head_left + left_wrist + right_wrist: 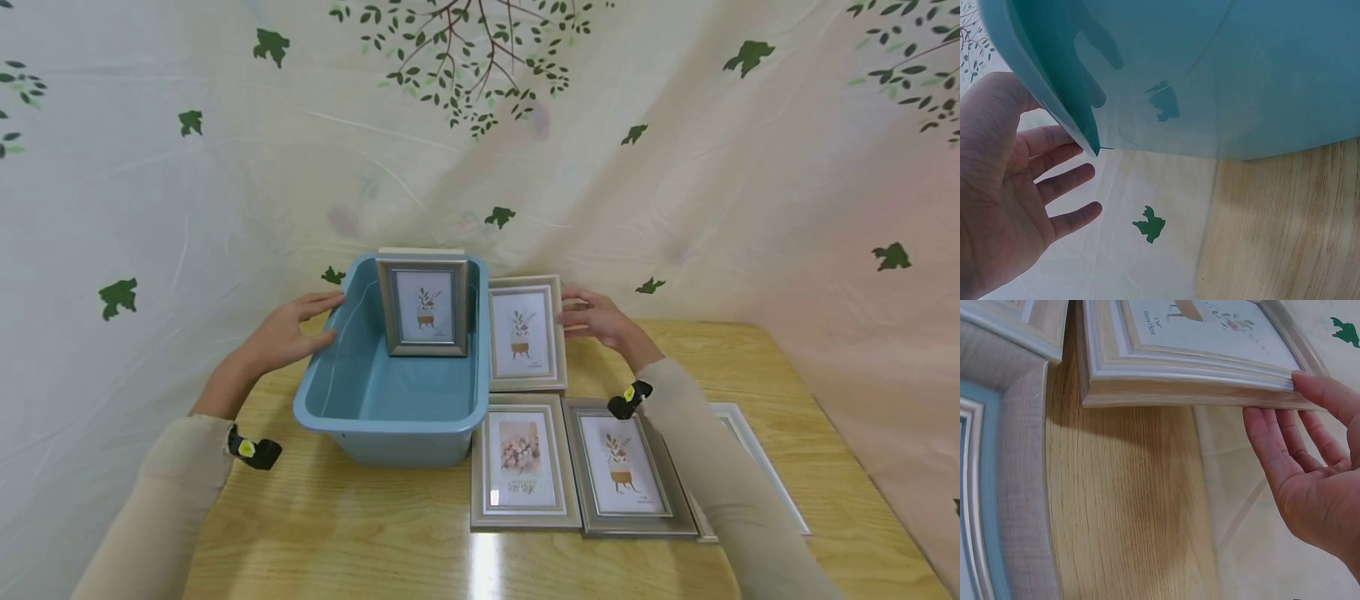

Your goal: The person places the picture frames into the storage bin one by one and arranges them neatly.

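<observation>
Photo frame (pixel 525 333): pale wood-toned, potted-plant print; my right hand (pixel 598 319) pinches its right edge;
Blue tub (pixel 420 392): my left hand (pixel 283 335), fingers apart, touches its left rim.

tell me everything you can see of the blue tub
The blue tub is a glossy, plastic-looking, roughly rectangular container with rounded corners, walls that narrow downward and a lipped rim. It stands upright on the wooden table, open at the top. A framed picture stands inside at the far end, with a pale edge showing behind it. The left hand touches the left rim. Whether the frames on its right touch it is unclear.
</observation>
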Motion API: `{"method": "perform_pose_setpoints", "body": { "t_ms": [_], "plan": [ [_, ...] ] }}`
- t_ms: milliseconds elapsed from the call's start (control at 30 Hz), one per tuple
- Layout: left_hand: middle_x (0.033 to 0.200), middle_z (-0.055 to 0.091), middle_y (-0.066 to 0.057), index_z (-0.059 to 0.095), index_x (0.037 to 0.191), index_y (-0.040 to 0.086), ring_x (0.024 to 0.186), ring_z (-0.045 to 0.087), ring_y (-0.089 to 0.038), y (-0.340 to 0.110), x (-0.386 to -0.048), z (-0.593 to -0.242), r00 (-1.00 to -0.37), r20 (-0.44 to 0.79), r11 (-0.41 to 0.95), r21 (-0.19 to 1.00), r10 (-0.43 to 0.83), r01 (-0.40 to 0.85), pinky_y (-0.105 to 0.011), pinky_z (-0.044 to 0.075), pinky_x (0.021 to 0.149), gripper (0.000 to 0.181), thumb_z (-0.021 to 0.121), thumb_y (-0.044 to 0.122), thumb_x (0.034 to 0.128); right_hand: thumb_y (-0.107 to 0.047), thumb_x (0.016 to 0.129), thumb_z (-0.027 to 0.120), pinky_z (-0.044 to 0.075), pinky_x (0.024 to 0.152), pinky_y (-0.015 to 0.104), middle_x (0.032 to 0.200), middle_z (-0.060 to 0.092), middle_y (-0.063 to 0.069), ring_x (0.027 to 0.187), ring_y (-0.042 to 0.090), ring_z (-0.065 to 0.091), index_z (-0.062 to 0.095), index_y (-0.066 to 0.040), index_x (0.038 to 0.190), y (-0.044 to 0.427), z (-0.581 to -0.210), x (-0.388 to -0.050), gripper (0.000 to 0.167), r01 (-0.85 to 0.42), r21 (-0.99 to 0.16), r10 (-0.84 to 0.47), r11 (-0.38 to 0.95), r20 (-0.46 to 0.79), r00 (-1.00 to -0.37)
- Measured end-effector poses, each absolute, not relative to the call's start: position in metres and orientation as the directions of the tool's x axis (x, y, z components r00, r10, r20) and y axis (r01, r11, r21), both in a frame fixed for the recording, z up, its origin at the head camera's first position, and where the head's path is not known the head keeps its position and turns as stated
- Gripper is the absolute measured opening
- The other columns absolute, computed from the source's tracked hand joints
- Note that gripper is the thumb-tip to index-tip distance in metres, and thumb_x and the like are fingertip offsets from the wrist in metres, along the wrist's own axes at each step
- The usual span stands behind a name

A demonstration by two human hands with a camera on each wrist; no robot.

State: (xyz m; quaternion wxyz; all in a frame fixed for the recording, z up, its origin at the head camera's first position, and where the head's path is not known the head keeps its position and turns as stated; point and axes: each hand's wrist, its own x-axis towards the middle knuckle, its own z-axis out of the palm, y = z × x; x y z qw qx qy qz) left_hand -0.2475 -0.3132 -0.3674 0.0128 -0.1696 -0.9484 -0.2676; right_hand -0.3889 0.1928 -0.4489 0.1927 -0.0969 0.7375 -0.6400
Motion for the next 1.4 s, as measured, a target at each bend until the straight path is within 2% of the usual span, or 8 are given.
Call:
{"method": "perform_pose_setpoints", "body": {
  "t_ms": [233,600,933,1267,1400],
  "plan": [
    [0.161,0.034,-0.028,0.040,0.155,0.002,0.146,0.031,-0.053,-0.315,-0.248,-0.370,-0.943,0.121,0.803,0.497,0.311,0.329,-0.072,0.033,0.111,0.062,0.063,0.018,0.0995,0.005,0.095,0.065,0.062,0.088,0.040,0.109,0.068,0.003,0.096,0.010,0.070,0.048,0.000,0.139,0.196,-0.449,-0.385,0.048,0.028,-0.989,-0.368,0.147,-0.081,-0.926],
    [0.161,0.034,-0.028,0.040,0.155,0.002,0.147,0.031,-0.052,-0.314,-0.247,-0.368,-0.943,0.113,0.801,0.503,0.312,0.325,-0.071,0.033,0.112,0.062,0.063,0.018,0.0998,0.002,0.092,0.072,0.060,0.090,0.052,0.104,0.070,0.004,0.094,0.013,0.072,0.051,-0.001,0.135,0.203,-0.450,-0.381,0.048,-0.058,-0.985,-0.375,0.159,-0.006,-0.927],
    [0.160,0.035,-0.028,0.040,0.155,0.001,0.146,0.031,-0.053,-0.315,-0.246,-0.368,-0.941,0.121,0.793,0.511,0.316,0.332,-0.072,0.034,0.111,0.062,0.063,0.017,0.0995,-0.001,0.094,0.071,0.064,0.080,0.037,0.103,0.072,-0.001,0.095,0.012,0.072,0.052,-0.003,0.136,0.207,-0.445,-0.376,0.046,-0.127,-0.984,-0.390,0.127,0.069,-0.918],
    [0.161,0.034,-0.027,0.039,0.155,0.001,0.147,0.031,-0.052,-0.313,-0.245,-0.368,-0.947,0.112,0.801,0.510,0.301,0.314,-0.071,0.034,0.112,0.062,0.062,0.016,0.0996,0.002,0.094,0.069,0.064,0.076,0.032,0.098,0.071,-0.002,0.089,0.011,0.072,0.057,-0.009,0.131,0.209,-0.439,-0.370,0.040,-0.159,-0.984,-0.382,0.086,0.114,-0.917],
    [0.161,0.033,-0.028,0.039,0.156,0.001,0.147,0.030,-0.052,-0.313,-0.244,-0.368,-0.948,0.110,0.802,0.509,0.298,0.312,-0.071,0.033,0.112,0.062,0.062,0.017,0.0998,0.004,0.093,0.069,0.064,0.075,0.033,0.095,0.072,0.000,0.087,0.012,0.072,0.058,-0.008,0.130,0.212,-0.436,-0.368,0.041,-0.182,-0.981,-0.381,0.060,0.146,-0.913]
  ]
}}
